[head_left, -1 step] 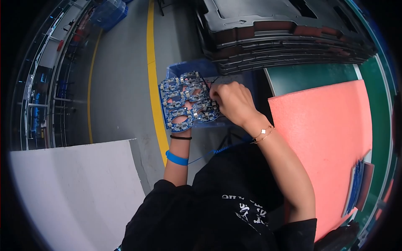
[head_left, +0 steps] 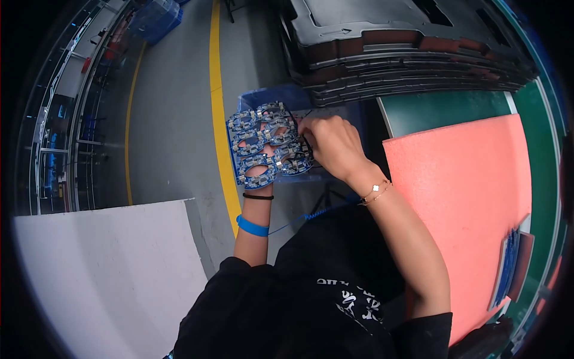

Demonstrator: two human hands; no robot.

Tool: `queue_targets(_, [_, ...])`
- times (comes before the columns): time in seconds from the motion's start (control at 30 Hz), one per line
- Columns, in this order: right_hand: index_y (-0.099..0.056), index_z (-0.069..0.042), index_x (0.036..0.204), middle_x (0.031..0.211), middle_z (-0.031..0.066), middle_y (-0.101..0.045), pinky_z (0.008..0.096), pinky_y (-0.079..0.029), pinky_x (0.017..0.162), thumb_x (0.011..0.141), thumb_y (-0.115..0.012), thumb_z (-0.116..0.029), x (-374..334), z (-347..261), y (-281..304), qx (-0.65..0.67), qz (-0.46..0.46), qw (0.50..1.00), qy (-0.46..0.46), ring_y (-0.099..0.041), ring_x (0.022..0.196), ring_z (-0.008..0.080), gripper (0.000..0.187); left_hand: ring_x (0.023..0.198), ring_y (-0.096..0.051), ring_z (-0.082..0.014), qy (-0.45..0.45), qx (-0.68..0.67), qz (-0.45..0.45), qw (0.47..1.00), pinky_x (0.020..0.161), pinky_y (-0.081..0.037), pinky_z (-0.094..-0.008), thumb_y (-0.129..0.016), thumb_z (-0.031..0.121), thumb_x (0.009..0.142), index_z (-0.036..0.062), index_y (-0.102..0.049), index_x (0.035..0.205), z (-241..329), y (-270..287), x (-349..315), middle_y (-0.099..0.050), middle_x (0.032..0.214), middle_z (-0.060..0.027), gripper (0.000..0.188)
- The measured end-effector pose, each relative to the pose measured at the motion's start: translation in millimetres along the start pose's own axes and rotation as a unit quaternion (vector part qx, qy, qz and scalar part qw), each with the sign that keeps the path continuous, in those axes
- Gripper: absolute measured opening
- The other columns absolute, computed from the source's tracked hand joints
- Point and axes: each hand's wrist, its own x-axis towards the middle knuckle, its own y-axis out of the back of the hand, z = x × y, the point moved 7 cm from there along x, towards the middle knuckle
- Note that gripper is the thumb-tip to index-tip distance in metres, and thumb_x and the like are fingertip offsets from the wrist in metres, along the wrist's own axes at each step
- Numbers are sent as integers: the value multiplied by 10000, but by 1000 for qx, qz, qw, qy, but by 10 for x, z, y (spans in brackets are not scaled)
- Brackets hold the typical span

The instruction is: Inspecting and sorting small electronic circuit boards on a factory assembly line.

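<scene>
A panel of joined blue circuit boards [head_left: 246, 160] with large oval cutouts rests over my left hand [head_left: 258, 171], which supports and grips it from beneath. Skin shows through the cutouts, while most of the left fingers are hidden under the boards. At the panel's right edge, my right hand [head_left: 332, 142] is closed, with its fingertips bent down and mostly out of sight. A thin dark strip shows beside those fingertips; whether they pinch it or the board edge is unclear. Below the panel sits a blue plastic bin [head_left: 272, 96].
Black moulded trays [head_left: 412, 63] are stacked at the far right. A pink foam sheet [head_left: 460, 197] covers part of the green bench [head_left: 445, 113], with upright boards [head_left: 508, 269] at its edge. A white panel [head_left: 107, 263] lies at left. A blue cord [head_left: 311, 215] runs from my left wristband.
My right hand has shifted very slightly at the panel's right edge, and a little more of the dark strip shows. The left hand and panel look the same.
</scene>
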Motion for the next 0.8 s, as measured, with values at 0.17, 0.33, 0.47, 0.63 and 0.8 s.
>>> queue_targets(0.17, [-628, -50, 793, 762, 131, -628, 387, -481, 665, 693, -621, -9, -14, 47, -60, 42, 13, 998, 54, -605, 755, 319, 107, 1247, -342, -245, -50, 125, 1, 991, 1049, -272, -383, -363, 379, 915, 97, -312, 1341, 81, -82, 53, -348, 1372, -71, 513])
queue_targets(0.33, [-621, -41, 777, 756, 138, -625, 387, -480, 662, 693, -610, 1, -21, 55, -159, -7, -55, 996, 64, -603, 755, 323, 94, 1238, -355, -254, -85, 809, 33, 580, 1045, -264, -376, -510, 435, 814, 205, -394, 1306, 268, -280, 13, -377, 1360, -42, 555])
queue_targets(0.47, [-612, -41, 773, 752, 147, -621, 389, -479, 656, 695, -585, 17, -1, -1, -77, -27, -33, 998, 49, -598, 748, 335, 100, 1226, -363, -264, -74, 801, 67, 590, 1045, -272, -363, -562, 428, 793, 153, -379, 1316, 252, -209, 10, -378, 1355, -51, 619])
queue_targets(0.63, [-620, -44, 815, 844, 150, -619, 393, -476, 696, 690, -601, 9, -12, 33, 8, 7, 61, 998, 25, -587, 800, 341, 137, 1139, -456, -282, -105, 792, 121, 589, 991, -342, -366, -604, 397, 762, 142, -442, 1269, 267, -196, -4, -490, 1246, -88, 590])
queue_targets(0.8, [-627, -55, 901, 962, 119, -595, 378, -462, 766, 674, -655, -20, -81, -144, -176, 161, -80, 976, 124, -551, 941, 306, 231, 1094, -492, -261, -69, 706, 96, 698, 960, -370, -355, -537, 299, 821, 111, -461, 1242, 416, -376, 40, -518, 1206, -99, 467])
